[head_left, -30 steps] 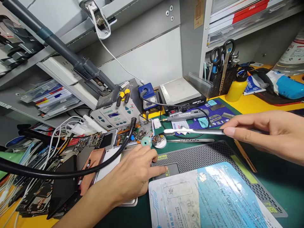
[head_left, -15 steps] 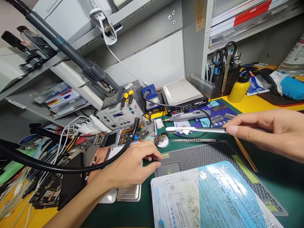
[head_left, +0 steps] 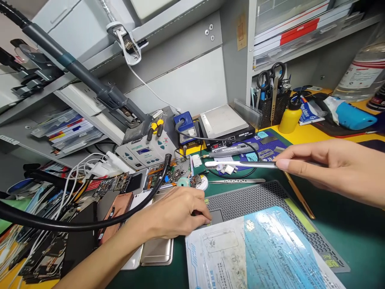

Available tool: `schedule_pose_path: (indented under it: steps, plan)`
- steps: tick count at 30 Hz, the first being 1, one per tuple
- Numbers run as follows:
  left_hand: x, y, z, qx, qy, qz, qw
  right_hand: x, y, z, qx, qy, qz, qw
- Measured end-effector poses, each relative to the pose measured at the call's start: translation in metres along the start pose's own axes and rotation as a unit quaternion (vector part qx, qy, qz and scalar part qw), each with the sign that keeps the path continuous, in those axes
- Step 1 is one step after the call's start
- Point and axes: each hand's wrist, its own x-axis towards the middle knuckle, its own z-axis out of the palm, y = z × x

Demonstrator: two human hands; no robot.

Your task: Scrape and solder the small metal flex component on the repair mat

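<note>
In my right hand [head_left: 333, 168] is a toothbrush-like brush [head_left: 240, 163], its white head and neck pointing left, level above the bench. The thumb and fingers pinch its dark handle. My left hand [head_left: 185, 210] rests low over the left end of the grey perforated mat [head_left: 255, 199], by the top corner of a blue and white printed sheet [head_left: 240, 253]. Its thumb and forefinger are pressed together at the tips; whatever they may hold is hidden. Behind the left hand stand a teal round thing [head_left: 183, 182] and a small metal piece [head_left: 197, 180] on a round white lid.
Tweezers [head_left: 237, 181] lie behind the mat, and a gold-coloured stick [head_left: 299, 194] to its right. Phones [head_left: 156, 251] and circuit boards [head_left: 45, 257] crowd the left. A black hose [head_left: 90, 224] arches over them. At the back are a yellow bottle [head_left: 290, 116] and a power unit [head_left: 225, 120].
My left hand has come down toward the sheet's top corner, and its thumb and forefinger have closed together. The brush stays in my right hand. The whole view has shifted slightly.
</note>
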Motion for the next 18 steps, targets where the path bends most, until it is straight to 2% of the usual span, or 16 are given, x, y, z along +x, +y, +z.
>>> schedule_pose_path:
  steps: [10,18]
  plan:
    - [-0.007,-0.009,0.011,-0.020,0.039,0.031,0.999,-0.001,-0.001,-0.006,-0.011,-0.005,-0.021,1.000]
    - [-0.003,-0.006,0.011,-0.024,0.022,0.007,0.999,0.002,-0.008,-0.006,0.003,0.014,-0.020,1.000]
